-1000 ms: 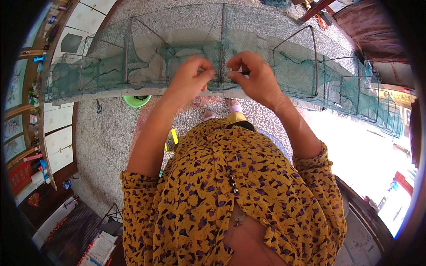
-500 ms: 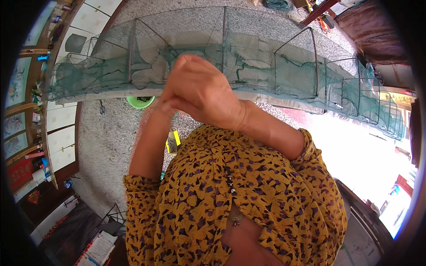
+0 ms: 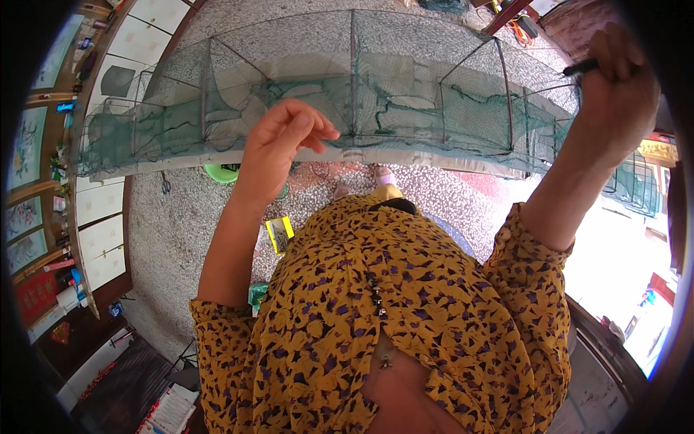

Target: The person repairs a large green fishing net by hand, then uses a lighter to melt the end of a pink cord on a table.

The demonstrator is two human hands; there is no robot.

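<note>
A long green mesh net trap point(image 3: 477, 123) with thin dark rectangular frames stretches from left to right ahead of me. My left hand point(image 3: 285, 141) is raised in front of its middle, thumb and fingers curled together; anything between them is too fine to see. High at the right, beside the trap's right part, my right hand point(image 3: 618, 76) grips a slim black tool point(image 3: 580, 67). Its dark end sticks out to the left of the fingers, and the rest is hidden in the fist. Whether a thread joins the hands cannot be seen.
Under the trap runs a pale narrow surface point(image 3: 434, 157). On the speckled floor are a light green basin point(image 3: 221, 173) and a yellow box point(image 3: 279, 234). White cabinets point(image 3: 101, 231) line the left side. An orange cord point(image 3: 519, 32) lies at the back right.
The hands were together in front of the trap. My right hand has swung far out to the right and up with the black tool; my left hand has stayed near the middle.
</note>
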